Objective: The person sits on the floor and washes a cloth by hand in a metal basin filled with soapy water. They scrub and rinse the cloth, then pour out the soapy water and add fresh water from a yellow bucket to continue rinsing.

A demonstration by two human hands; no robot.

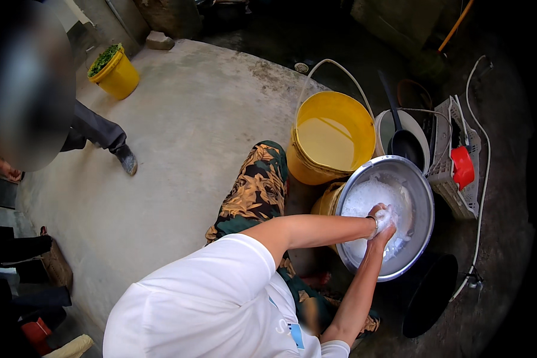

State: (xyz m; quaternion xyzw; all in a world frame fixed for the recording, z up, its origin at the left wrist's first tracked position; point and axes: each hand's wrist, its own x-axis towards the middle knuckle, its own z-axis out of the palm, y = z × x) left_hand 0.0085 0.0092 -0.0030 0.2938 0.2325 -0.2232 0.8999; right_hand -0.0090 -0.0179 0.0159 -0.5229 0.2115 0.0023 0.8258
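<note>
A wide metal basin (422,238) holds water covered with white suds (367,194). My left hand (376,210), with a bracelet at the wrist, is over the basin, its fingers closed against a white, foamy lump (386,218). Pressed to the same lump from the near side is my right hand (388,234), also closed. Foam and the hands themselves hide what the lump is. Under the basin's left edge, part of a yellow bucket (326,206) shows.
Beyond the basin stands a large yellow bucket (298,156) of cloudy liquid. A dark pan (407,146) rests in a pale bucket beside a grey crate (453,194) with a red item (462,168). A pale hose (487,155) runs along the right. Another person's leg (101,126) is at left, near a yellow bucket (120,77) of greens.
</note>
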